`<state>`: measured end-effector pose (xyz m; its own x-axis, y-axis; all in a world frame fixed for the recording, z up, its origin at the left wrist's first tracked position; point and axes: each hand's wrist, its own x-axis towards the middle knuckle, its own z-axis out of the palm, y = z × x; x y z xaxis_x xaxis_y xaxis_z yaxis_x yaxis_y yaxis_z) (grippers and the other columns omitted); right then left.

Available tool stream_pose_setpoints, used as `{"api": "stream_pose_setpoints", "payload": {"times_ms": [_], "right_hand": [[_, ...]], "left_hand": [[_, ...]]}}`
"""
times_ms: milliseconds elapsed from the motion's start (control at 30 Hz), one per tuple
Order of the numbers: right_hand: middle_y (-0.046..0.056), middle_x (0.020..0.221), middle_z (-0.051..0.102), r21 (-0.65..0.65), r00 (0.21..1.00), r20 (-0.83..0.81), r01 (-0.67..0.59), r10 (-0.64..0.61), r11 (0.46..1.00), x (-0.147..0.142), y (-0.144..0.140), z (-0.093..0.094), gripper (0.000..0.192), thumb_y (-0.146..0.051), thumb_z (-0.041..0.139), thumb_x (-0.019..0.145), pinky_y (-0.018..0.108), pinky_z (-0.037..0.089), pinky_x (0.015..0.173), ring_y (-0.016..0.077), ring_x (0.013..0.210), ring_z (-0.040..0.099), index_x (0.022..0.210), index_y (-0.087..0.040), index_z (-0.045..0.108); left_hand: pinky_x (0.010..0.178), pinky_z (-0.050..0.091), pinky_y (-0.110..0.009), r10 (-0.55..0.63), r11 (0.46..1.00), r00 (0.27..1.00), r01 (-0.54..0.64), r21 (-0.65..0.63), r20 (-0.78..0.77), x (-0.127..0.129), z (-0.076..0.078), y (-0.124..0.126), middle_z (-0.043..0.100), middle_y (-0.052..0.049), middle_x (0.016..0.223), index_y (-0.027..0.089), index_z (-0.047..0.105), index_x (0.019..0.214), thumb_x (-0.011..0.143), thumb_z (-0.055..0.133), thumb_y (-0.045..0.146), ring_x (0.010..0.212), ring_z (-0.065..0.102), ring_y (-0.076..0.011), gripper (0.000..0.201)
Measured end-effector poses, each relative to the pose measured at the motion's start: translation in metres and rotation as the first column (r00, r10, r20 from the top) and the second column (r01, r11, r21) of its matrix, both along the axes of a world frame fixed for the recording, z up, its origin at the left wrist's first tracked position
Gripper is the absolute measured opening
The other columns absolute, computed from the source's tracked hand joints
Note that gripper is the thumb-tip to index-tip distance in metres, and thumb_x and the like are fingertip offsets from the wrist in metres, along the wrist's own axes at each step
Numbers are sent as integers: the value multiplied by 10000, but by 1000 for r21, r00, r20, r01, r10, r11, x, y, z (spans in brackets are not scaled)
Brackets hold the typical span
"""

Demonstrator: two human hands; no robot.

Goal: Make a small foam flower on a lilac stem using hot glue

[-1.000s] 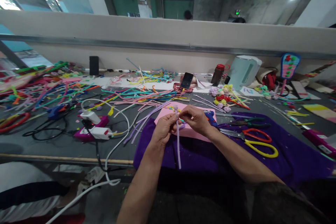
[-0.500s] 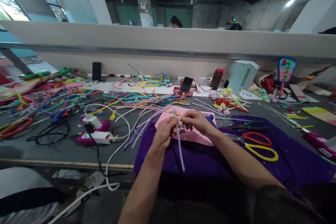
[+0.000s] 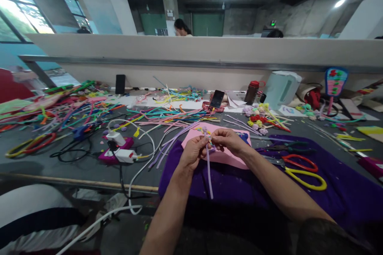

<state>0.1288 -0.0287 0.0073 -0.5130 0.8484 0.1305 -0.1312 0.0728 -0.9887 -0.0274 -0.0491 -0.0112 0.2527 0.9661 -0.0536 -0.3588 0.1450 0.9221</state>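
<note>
A lilac pipe cleaner [image 3: 209,171] is hanging down from between the two hands, its free end dangling over the purple cloth [image 3: 239,183] at the near edge of the table [image 3: 60,163]. Its upper end is disappearing into the fingers, where a small curled bit in lilac and yellow is showing just above the knuckles. The left hand [image 3: 194,152] is pinching the pipe cleaner near its top, thumb and forefinger pressed together on it. The right hand [image 3: 229,142] is closing on the same spot from the other side, its fingertips meeting the left hand's, so both are gripping the one piece.

Right behind the hands a pink sheet [image 3: 221,155] is lying on the cloth, with a blue tool [image 3: 244,137] partly hidden beyond the right hand. To the right, on the cloth, scissors [image 3: 302,169] with red and yellow handles are lying flat, and green-handled pliers [image 3: 287,145] are sitting just beyond them. To the left a white cable [image 3: 140,167] is looping past a pink power strip [image 3: 118,151] with a white plug in it. Loose pipe cleaners [image 3: 74,107] in many colours are sprawling across the left and middle of the table. Further back a phone [image 3: 217,99] is leaning up, a dark bottle [image 3: 250,92] with a red cap is standing near a pale kettle [image 3: 281,87], and small finished flowers [image 3: 257,117] are heaped in front of them.
</note>
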Motion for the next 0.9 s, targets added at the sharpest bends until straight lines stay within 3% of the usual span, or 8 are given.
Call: {"api": "stream_pose_setpoints", "payload": {"times_ms": [300,533,900], "right_hand": [[1,603,590,-113,989,-102,-121,110,986,0,0,-7,223,-329,664,680,149,311,368,41,413,452,742,-130,585],[24,627,603,-127,982,-100,-173,161,977,4,8,-15,215,-314,653,690,158,312,369,48,418,463,753,-118,595],[-34,470,489,-121,1000,-15,-16,15,993,0,-2,-7,225,-333,677,650,174,261,358,51,375,390,676,-140,563]], "left_hand": [[315,152,-149,-47,999,999,46,25,16,-2,-4,0,506,28,496,97,556,674,655,652,420,311,299,10,338],[316,147,-144,-73,997,996,72,28,45,0,-4,-3,511,29,522,98,561,719,665,650,409,323,298,14,327],[327,167,-161,-40,999,999,40,33,23,-1,-7,-4,497,29,504,109,525,641,640,657,441,317,299,4,358]]}}
